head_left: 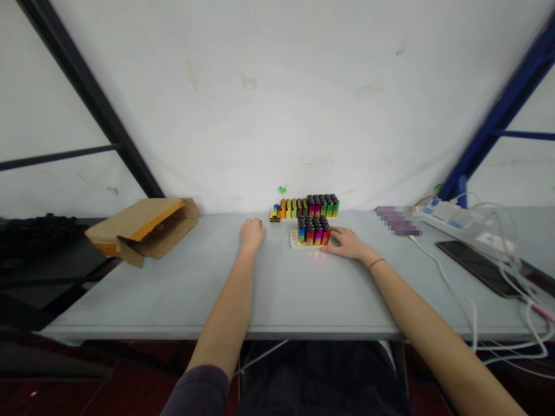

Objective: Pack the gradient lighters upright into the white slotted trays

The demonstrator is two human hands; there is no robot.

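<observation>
Left hand and right hand flank tray of upright lighters.

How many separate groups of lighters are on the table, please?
2. A long row stands at the back against the wall; a smaller batch stands in a white tray nearer, by the right hand. Lighters behind the front ones may be hidden.
</observation>
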